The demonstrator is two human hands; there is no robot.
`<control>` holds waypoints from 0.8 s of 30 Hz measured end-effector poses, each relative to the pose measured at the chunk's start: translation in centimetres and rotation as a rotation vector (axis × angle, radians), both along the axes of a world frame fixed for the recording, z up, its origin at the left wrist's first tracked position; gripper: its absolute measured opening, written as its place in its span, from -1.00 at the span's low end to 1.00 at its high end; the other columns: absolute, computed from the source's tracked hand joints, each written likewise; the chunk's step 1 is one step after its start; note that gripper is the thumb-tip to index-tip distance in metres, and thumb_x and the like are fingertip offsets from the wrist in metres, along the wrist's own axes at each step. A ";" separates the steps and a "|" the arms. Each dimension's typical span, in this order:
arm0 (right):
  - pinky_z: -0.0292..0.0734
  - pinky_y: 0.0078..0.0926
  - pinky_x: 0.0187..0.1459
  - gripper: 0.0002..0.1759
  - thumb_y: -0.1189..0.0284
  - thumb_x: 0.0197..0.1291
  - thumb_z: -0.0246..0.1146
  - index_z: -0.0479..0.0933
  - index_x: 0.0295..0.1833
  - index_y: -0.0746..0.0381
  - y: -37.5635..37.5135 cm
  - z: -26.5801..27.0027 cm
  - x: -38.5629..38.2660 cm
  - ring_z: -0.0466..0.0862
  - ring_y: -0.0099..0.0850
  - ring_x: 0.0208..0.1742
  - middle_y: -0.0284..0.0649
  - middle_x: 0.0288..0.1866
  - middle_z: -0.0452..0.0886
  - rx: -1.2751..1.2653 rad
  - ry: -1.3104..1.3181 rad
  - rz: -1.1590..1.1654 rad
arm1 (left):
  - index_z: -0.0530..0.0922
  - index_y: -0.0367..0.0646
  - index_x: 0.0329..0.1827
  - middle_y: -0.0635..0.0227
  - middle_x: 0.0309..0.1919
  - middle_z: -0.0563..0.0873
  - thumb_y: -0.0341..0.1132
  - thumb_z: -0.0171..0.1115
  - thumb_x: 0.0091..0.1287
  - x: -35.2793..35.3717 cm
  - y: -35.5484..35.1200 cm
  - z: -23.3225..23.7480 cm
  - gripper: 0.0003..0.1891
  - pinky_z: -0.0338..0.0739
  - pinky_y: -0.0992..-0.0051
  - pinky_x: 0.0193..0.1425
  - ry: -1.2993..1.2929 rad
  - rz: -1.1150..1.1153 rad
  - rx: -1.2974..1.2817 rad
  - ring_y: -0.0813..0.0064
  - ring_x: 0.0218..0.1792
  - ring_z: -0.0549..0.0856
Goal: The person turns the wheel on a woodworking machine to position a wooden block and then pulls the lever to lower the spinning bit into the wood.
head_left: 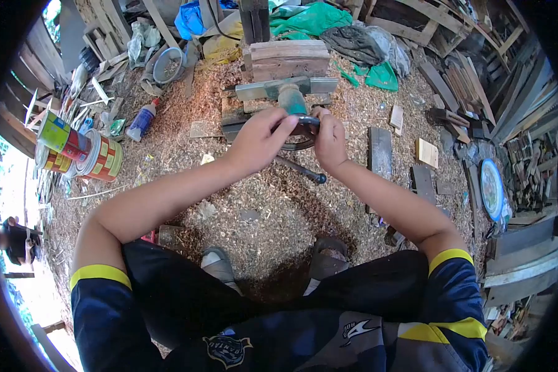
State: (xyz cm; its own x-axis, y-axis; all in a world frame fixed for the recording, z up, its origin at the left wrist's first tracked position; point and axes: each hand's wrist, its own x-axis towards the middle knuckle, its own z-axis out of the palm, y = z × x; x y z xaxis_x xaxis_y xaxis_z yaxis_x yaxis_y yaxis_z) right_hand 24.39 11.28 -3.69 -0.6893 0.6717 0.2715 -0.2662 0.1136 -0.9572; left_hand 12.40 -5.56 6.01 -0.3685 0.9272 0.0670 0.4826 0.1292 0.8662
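Note:
Both of my hands meet just in front of a green bench vise (293, 99) with wide metal jaws. My left hand (263, 137) is closed on the left end of a small dark curved piece (308, 121). On the right end of the same piece, my right hand (330, 137) has its fingers curled. What the piece is cannot be made out. Below it shows a dark rounded part (297, 146), and under that the vise handle (301, 168) slants down to the right, touched by neither hand.
A wooden block (289, 59) stands behind the vise. Paint cans (102, 156) and a blue bottle (142, 121) are at the left. Dark planks (379, 152), a small wood block (426, 153) and an oval tray (491, 189) lie right. Shavings cover the ground.

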 end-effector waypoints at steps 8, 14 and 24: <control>0.49 -0.09 -0.11 -0.77 0.38 0.57 0.15 0.51 -0.17 0.30 -1.6 7.8 0.2 0.59 0.09 -0.20 -0.02 -0.27 0.57 0.792 -0.069 0.037 | 0.53 -0.23 0.12 -0.03 -0.17 0.61 -0.21 0.10 0.65 -1.5 -2.3 -3.4 -0.75 0.53 0.04 0.07 0.281 -0.025 0.139 -0.12 -0.06 0.66; 0.46 -0.17 0.05 -0.66 0.29 0.74 -0.15 0.43 0.18 0.30 -3.5 -1.8 2.5 0.57 -0.10 -0.06 -0.03 -0.12 0.52 0.498 -0.053 -0.248 | 0.59 -0.14 -0.03 0.07 -0.27 0.69 -0.11 0.22 0.59 -0.2 2.0 3.8 -0.74 0.61 0.02 -0.12 0.744 -0.116 -0.030 -0.14 -0.21 0.71; 0.36 -0.04 0.18 -0.69 0.30 0.63 0.08 0.44 0.26 0.28 -1.9 2.1 2.6 0.52 0.01 0.06 0.01 0.03 0.58 0.647 -0.141 -0.110 | 0.58 -0.22 0.08 0.01 -0.14 0.70 -0.19 0.23 0.55 -1.9 -2.2 0.2 -0.73 0.61 0.06 0.05 0.540 -0.102 0.041 -0.12 -0.04 0.71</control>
